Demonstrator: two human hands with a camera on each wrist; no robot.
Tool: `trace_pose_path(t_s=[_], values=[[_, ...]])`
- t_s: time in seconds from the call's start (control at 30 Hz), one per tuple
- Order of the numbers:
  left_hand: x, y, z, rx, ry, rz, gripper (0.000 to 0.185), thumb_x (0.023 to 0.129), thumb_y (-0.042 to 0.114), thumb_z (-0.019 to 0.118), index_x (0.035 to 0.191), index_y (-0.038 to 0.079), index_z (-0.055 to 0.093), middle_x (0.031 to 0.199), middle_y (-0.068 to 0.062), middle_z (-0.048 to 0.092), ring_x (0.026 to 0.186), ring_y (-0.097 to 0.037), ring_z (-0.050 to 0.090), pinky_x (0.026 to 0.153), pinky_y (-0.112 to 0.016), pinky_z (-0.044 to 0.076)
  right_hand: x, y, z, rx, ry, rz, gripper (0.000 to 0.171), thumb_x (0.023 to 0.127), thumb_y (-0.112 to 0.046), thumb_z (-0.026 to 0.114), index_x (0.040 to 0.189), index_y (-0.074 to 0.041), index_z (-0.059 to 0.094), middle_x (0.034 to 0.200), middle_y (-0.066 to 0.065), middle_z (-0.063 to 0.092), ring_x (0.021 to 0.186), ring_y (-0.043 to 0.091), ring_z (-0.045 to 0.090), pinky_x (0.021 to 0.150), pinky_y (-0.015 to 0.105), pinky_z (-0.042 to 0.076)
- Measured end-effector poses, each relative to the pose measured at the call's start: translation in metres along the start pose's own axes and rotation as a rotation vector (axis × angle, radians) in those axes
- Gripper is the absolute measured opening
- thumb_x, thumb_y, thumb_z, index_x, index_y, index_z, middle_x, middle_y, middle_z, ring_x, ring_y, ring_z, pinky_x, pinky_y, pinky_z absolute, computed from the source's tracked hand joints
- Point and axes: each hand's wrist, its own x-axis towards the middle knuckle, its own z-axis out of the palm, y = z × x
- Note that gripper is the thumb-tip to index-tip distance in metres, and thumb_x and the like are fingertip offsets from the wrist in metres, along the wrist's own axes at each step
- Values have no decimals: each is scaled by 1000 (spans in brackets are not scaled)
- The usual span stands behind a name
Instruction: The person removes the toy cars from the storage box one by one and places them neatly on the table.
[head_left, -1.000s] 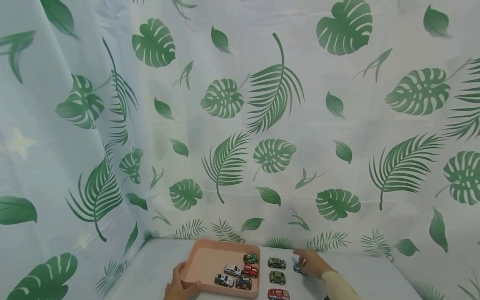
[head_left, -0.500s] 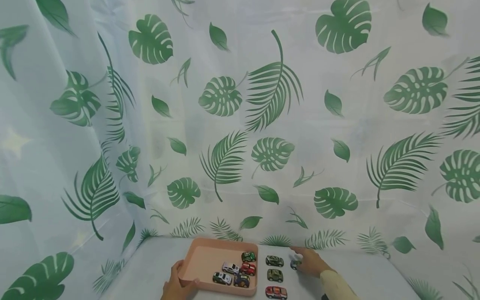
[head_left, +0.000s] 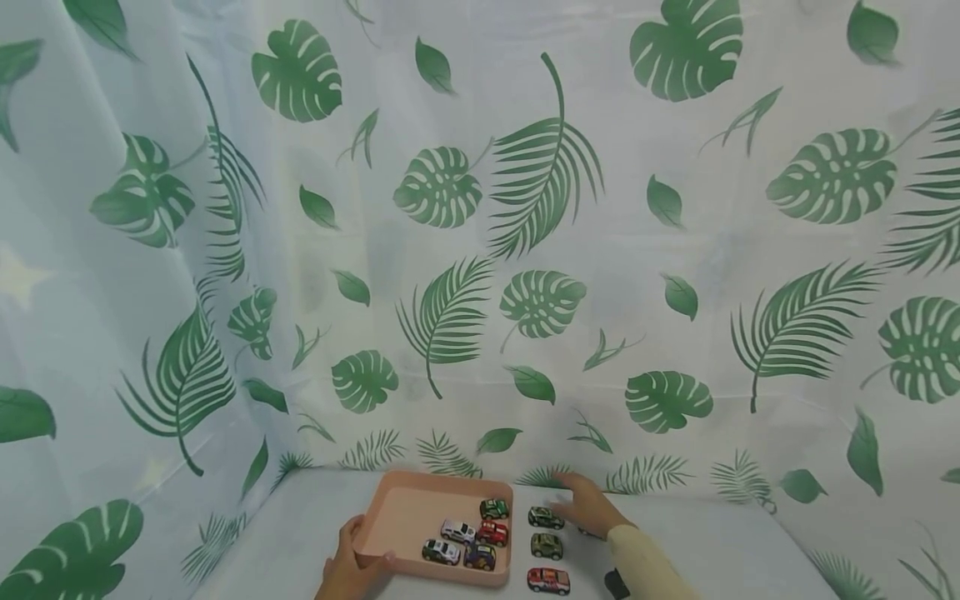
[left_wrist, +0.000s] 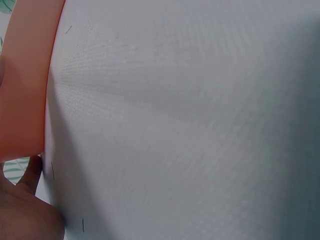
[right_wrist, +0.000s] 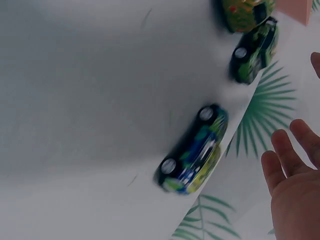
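Gripping the pink tray [head_left: 408,515] rim, left hand [head_left: 347,567] steadies it. Right hand [head_left: 583,506], fingers spread and empty, hovers beside the blue-green toy car [right_wrist: 193,150] on the table; best pinch its sides, lift clear of neighbours.

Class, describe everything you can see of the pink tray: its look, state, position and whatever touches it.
The pink tray is a shallow rectangle with rounded corners and a low rim, seemingly matte plastic. It lies flat on the white-covered table. Five toy cars cluster in its right part; the left part is bare. The left hand grips its near left corner, thumb over the rim. Three more cars stand just outside its right wall, apart from it.
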Motion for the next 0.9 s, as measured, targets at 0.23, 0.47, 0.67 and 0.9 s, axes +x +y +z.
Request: trace_pose_path(t_s=[0.23, 0.47, 0.67, 0.9], values=[[4, -6, 7, -21, 2, -44, 112, 86, 59, 85, 154, -4, 23, 161, -42, 28, 146, -65, 30, 118, -80, 2, 7, -25, 15, 30, -11, -23, 58, 94, -10, 82, 148, -1, 62, 149, 24, 59, 143, 51, 48, 116, 67, 39], [5, -3, 5, -20, 8, -97, 118, 81, 64, 86, 156, -2, 23, 162, -40, 27, 146, -66, 26, 119, -79, 2, 21, -52, 36, 20, -48, -120, 57, 98, -14, 79, 150, -2, 60, 149, 23, 60, 140, 50, 51, 114, 68, 40], [1, 0, 5, -29, 7, -103, 114, 83, 62, 86, 156, 0, 24, 162, -40, 29, 144, -70, 24, 117, -81, 8, 27, -74, 50, 33, -99, -155, 54, 101, -16, 75, 151, -3, 59, 148, 23, 61, 139, 49, 53, 113, 67, 42], [1, -1, 1, -1, 14, -76, 113, 84, 63, 84, 155, -1, 24, 161, -39, 30, 145, -68, 27, 118, -80, 5, 35, -94, 64, 95, -147, -138, 55, 99, -12, 75, 151, -3, 59, 143, 23, 64, 129, 46, 62, 106, 67, 49]])
